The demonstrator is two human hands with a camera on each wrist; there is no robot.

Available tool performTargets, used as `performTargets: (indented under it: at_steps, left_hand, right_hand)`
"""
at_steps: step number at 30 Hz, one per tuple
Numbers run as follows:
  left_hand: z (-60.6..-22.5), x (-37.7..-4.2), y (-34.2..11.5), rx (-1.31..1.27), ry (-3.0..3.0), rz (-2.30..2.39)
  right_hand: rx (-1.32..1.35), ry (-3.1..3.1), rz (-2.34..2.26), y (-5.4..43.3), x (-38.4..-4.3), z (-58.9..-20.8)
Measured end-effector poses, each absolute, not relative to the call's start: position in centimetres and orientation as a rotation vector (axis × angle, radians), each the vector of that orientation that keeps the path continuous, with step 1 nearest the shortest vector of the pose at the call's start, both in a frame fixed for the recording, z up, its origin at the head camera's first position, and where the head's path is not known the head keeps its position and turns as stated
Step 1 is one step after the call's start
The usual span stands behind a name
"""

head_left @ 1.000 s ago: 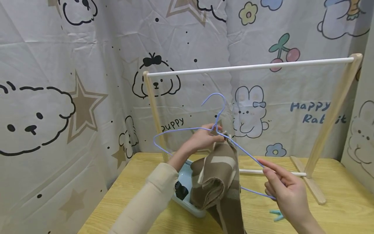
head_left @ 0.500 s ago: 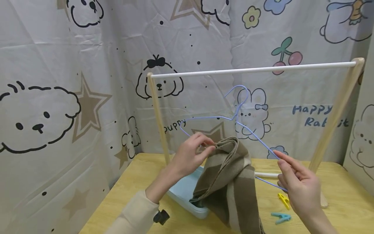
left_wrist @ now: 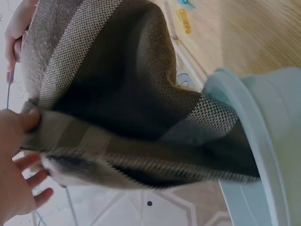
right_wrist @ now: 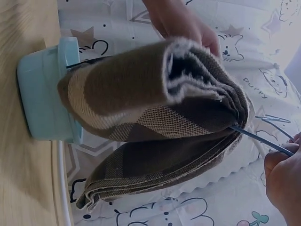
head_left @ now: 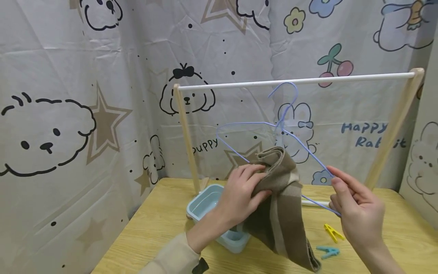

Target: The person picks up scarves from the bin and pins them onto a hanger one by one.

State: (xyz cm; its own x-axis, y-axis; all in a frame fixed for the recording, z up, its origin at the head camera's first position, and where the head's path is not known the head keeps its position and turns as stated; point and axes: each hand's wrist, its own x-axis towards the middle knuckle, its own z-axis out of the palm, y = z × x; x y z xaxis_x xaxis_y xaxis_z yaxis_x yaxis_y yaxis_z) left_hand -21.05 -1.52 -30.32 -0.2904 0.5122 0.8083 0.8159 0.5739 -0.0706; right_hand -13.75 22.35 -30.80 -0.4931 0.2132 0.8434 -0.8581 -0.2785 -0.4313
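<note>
A brown checked scarf (head_left: 287, 198), folded in layers, hangs over the lower bar of a thin blue wire hanger (head_left: 304, 146). My left hand (head_left: 239, 190) holds the scarf's near fold; in the left wrist view, the thumb lies on the edge of the cloth (left_wrist: 70, 127) with fingers beneath. My right hand (head_left: 359, 207) pinches the hanger at its right corner, the wire running between thumb and fingers. The hanger's hook appears level with the rack's white rod (head_left: 239, 84); whether they touch I cannot tell.
A light blue plastic basin (head_left: 205, 203) stands behind and below my left forearm, and the scarf hangs partly in front of it. Yellow (head_left: 333, 233) and teal (head_left: 327, 251) clothes pegs lie on the wooden table. Wooden posts (head_left: 393, 129) support the rod.
The hanger and scarf have risen and shifted right, bringing the hook up to rod height. My left hand has moved from near the hanger's neck down to the scarf's fold.
</note>
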Motion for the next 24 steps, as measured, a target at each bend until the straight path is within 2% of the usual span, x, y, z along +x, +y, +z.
performTargets:
  at_steps: [5,12,15,17,20,24]
  left_hand:
    - [-28.8,-21.5,-0.6,-1.016,-1.919,-0.784]
    - [-25.4,-24.2,-0.5,-0.758,-1.984,-1.99]
    - [-25.0,-25.6,-1.3,-0.639,-2.063,-2.236]
    - [-24.9,-26.2,-2.0,-0.66,-2.197,-2.095]
    - [-24.8,-26.7,-3.0,-0.707,-2.396,-1.601]
    - [-24.8,-26.6,-3.4,-0.63,-2.556,-0.963]
  right_hand:
    - [0.89,-1.171,1.875,22.8,-13.5,-30.6]
    - [0.939,-1.276,1.805,23.4,-13.2,-30.9]
    - [0.948,-1.276,1.796,23.8,-13.1,-31.0]
    - [0.94,-1.298,1.77,24.1,-12.9,-31.1]
    - [0.92,-1.343,1.713,24.4,-12.8,-31.2]
    - [0.919,-1.34,1.685,24.9,-12.8,-31.5]
